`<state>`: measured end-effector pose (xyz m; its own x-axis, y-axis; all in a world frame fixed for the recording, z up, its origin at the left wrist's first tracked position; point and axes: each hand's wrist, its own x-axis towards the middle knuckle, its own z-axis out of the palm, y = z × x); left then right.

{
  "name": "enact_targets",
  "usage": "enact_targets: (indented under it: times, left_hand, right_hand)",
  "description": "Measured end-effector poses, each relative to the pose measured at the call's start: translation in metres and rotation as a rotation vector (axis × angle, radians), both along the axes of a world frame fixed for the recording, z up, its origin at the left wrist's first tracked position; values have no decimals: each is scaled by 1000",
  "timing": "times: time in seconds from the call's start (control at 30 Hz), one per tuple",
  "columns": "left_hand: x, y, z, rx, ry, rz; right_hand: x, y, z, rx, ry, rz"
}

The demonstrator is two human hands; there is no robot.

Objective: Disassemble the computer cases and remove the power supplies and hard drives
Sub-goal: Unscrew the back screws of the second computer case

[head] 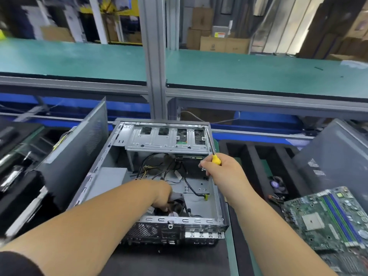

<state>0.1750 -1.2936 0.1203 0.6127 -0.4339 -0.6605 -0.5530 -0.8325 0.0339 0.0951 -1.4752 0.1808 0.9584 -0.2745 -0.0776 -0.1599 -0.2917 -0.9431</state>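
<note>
While labels blur, right hand (219, 168) grips screwdriver (212, 150), computer case (119, 156) open

Left hand (162, 196) fingertips hidden among dark parts inside computer case (159, 176). Motherboard (328, 220) cut off at right edge. Far boxes (215, 36) blurred, labels unreadable.
</note>
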Motion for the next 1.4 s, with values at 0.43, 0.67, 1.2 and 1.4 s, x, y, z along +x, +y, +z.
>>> enact_targets:
  times: [0.43, 0.67, 1.2, 1.4]
  left_hand:
    - [1, 38, 85, -599, -243, 297]
    - [-2, 43, 117, -937, -337, 395]
    - [-6, -1, 74, -1104, -237, 570]
    - [-11, -11, 24, -909, -268, 528]
  right_hand:
    - [21, 2, 8, -82, 9, 160]
    - [29, -4, 8, -184, 24, 238]
    - [30, -84, 0, 4, -197, -241]
    - [20, -119, -48, -76, -101, -509]
